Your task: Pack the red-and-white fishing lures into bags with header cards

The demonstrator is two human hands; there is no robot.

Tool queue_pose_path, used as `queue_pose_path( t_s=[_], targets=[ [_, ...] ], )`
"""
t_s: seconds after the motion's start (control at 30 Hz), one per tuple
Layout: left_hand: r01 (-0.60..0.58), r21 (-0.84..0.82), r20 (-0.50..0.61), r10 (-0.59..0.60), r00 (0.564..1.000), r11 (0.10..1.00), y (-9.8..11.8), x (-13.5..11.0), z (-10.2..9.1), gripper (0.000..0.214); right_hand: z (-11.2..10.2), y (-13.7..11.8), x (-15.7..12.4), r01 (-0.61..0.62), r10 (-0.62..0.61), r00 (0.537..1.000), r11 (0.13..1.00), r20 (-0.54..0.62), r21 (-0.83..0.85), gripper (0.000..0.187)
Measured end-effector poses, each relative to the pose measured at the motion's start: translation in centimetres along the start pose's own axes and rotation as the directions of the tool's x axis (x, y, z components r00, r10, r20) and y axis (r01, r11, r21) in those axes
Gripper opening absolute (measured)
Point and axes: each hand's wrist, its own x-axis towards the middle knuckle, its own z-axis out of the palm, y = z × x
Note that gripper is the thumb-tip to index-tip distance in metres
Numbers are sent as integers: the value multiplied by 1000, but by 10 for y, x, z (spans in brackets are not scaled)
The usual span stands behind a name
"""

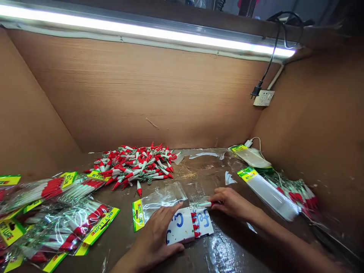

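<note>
A white box (186,229) with blue handwriting lies on the table, with several red lure tips (195,224) in a row at its open right part. My left hand (155,229) spans its left side, thumb at the near edge and fingers at the far edge. In my right hand (229,203), thumb and fingers pinch a red-and-white fishing lure (205,204), which lies sideways at the box's far right edge. Behind the left fingers is a clear plastic bag (162,199) with a yellow-green BCT LURE header (138,215).
A heap of loose red-and-white lures (142,163) lies at the back. Filled lure packets (93,223) crowd the left. At right are a stack of clear bags (270,191) and more lures (298,197). A black plug (256,91) hangs by a wall socket (264,98).
</note>
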Motion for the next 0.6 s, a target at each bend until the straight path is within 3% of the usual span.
queue_pose_path(
  t_s=[0.17,0.27,0.4,0.47,0.6],
  targets=[
    [-15,-2,-11,15,1000,1000,-1,0,3,103,15,-18,19,101,-97,995,983,35,-151,15],
    [-24,-10,-23,23,999,1000,-2,0,5,104,31,-33,37,134,-132,991,989,35,-60,12],
    [-32,-18,-32,32,999,999,-2,0,5,110,46,-37,47,85,-82,996,987,-25,133,42],
    [-42,-20,-38,42,998,999,-2,0,4,110,51,-33,46,104,-100,993,992,-61,69,48],
    [-69,-15,-35,69,997,997,-5,0,6,98,59,-25,42,223,-236,970,960,-63,-172,25]
  ],
)
